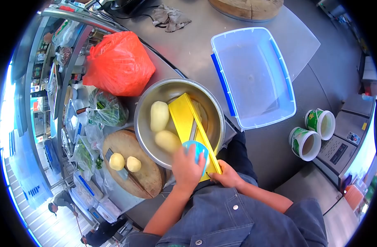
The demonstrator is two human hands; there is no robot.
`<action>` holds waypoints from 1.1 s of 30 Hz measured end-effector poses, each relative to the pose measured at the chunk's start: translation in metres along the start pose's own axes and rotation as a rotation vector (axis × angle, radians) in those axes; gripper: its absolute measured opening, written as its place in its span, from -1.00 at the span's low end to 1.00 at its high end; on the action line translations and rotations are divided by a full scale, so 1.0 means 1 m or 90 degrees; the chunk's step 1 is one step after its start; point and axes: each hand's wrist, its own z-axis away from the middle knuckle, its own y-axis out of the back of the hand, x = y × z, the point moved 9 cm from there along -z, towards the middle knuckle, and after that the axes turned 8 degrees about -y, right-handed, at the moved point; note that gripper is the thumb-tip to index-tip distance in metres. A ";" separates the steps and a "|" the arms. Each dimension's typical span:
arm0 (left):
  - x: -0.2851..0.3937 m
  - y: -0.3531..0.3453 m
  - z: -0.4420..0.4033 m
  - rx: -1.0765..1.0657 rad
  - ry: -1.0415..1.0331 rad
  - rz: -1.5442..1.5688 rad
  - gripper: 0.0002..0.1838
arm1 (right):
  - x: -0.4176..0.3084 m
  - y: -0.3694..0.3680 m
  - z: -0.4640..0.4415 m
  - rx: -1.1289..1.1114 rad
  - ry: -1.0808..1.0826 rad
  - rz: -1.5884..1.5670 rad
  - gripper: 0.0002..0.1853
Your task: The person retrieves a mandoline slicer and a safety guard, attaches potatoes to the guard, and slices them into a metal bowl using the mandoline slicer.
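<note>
Left hand clasps a blue holder on the yellow slicer, angled into a steel bowl at eleven o'clock; right hand grips the slicer's near end. A loosened grip could let it skid.

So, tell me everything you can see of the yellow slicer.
The slicer is long and yellow, apparently plastic, with a straight rail along its right edge and a slanted grey strip, probably the blade. Its far end is inside the bowl, its near end outside. The right hand grips that near end; the left hand holds a blue cup over its face, hiding part of it.
</note>
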 end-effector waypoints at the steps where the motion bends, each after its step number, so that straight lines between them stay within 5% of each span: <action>1: -0.009 -0.005 -0.015 0.022 -0.007 -0.020 -0.61 | 0.000 -0.001 0.000 -0.002 -0.002 0.001 -0.60; 5: -0.075 -0.028 -0.114 0.047 0.088 -0.065 -0.67 | 0.002 -0.001 0.002 0.022 0.009 -0.045 -0.67; 11: -0.005 -0.006 0.000 -0.050 0.031 -0.034 -0.59 | 0.014 0.002 0.005 0.033 -0.020 -0.086 -0.64; 17: -0.062 -0.026 -0.098 0.044 0.063 -0.054 -0.67 | 0.007 -0.001 0.004 0.029 0.000 -0.102 -0.72; 25: -0.002 -0.005 -0.001 -0.019 0.018 -0.010 -0.57 | 0.006 0.004 -0.001 0.007 -0.002 -0.074 -0.72; 33: -0.058 -0.026 -0.085 0.030 0.074 -0.052 -0.68 | 0.009 0.004 -0.001 0.032 0.005 -0.089 -0.71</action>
